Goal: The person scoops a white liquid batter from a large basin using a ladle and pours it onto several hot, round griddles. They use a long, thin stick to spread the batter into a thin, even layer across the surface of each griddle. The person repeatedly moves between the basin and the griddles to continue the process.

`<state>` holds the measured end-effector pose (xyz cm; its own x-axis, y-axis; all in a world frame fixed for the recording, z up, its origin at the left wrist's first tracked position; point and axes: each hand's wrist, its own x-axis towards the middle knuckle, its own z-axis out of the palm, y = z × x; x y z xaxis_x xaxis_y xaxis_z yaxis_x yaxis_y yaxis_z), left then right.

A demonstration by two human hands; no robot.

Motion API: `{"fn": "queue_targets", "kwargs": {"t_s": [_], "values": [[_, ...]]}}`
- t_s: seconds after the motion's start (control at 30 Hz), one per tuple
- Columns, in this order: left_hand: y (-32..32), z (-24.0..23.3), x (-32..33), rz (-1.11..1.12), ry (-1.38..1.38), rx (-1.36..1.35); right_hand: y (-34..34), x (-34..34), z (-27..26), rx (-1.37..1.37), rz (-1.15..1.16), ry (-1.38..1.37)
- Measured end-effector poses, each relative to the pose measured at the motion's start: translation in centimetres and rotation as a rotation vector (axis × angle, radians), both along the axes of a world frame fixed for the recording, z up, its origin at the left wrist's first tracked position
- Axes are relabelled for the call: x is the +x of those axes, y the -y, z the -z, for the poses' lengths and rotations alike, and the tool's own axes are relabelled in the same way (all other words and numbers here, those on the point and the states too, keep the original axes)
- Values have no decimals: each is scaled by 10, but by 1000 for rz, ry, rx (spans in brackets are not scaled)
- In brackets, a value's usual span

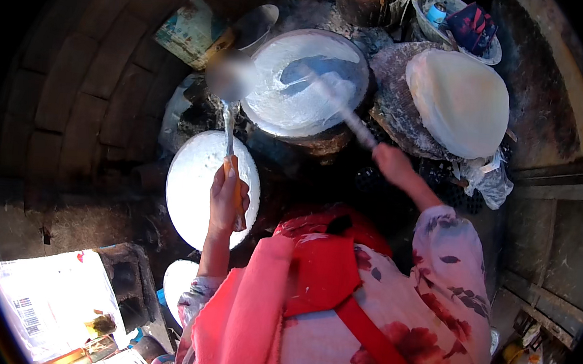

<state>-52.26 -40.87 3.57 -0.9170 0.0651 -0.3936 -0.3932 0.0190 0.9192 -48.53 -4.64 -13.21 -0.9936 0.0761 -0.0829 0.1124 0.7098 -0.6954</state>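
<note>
My left hand (227, 195) grips the orange-brown handle of a metal ladle (229, 127). The ladle's round bowl is blurred and lies beside the left rim of a round griddle (287, 129). White wet batter (272, 99) coats much of that griddle, with a darker, thinly covered patch near its middle. A pale stick-like spreader (358, 128) is held in my right hand (396, 164); its blurred far end reaches over the batter. Below the ladle, partly behind my left hand, stands a round vessel (184, 195) with bright white contents.
On the right, a stack of thin round pale sheets (459, 102) rests on a woven support (391, 97). A basin (493, 56) holding a bottle and dark cloth stands beyond. Left are a worn metal can (188, 30) and brick wall (88, 112); plastic film (496, 188) hangs right.
</note>
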Motion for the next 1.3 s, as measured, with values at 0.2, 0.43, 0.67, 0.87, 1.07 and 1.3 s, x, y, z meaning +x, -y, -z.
{"fn": "queue_targets", "kwargs": {"t_s": [0.2, 0.43, 0.67, 0.87, 1.07, 1.3], "values": [[-20, -1, -6, 29, 45, 17, -15, -31, -28, 18, -132, -5], [-26, -2, 5, -6, 93, 10, -65, -80, -23, 122, -29, -7], [-44, -14, 0, -12, 103, 19, -51, -190, -46, 239, -18, 4], [-47, -12, 5, 49, -36, 150, -4, -104, -38, 100, -85, -218], [-59, 7, -30, 122, 137, 292, 5, -43, -26, 154, 246, -23], [-67, 5, -35, 218, 287, 718, 59, -62, -46, 131, 130, -27]]}}
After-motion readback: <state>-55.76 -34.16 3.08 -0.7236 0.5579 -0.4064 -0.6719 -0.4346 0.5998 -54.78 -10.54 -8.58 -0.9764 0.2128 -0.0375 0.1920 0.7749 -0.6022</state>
